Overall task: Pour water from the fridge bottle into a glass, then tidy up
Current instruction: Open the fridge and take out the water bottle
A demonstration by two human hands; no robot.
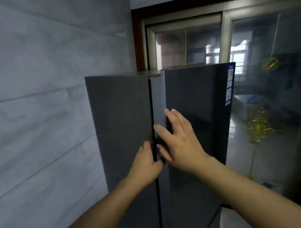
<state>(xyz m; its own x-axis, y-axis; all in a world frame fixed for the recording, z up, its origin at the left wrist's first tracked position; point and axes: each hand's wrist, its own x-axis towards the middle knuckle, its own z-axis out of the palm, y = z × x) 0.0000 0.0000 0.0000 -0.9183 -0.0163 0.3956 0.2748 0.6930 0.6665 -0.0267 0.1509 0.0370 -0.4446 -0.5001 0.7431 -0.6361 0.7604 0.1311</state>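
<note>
Fridge [200, 174] stands between the tiled wall [29, 90] and the glass sliding door [269, 42]. Left hand [144, 163] curls its fingers round the inner edge of the left door [120, 108] at the fridge's centre seam. Right hand [183, 144], fingers straight and spread, rests against the inner edge of the right door [196, 89], which stands slightly ajar.

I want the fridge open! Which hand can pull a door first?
Probably the left hand: its fingers hook the edge of the left door at the seam. The right hand lies flat on the right door.
</note>
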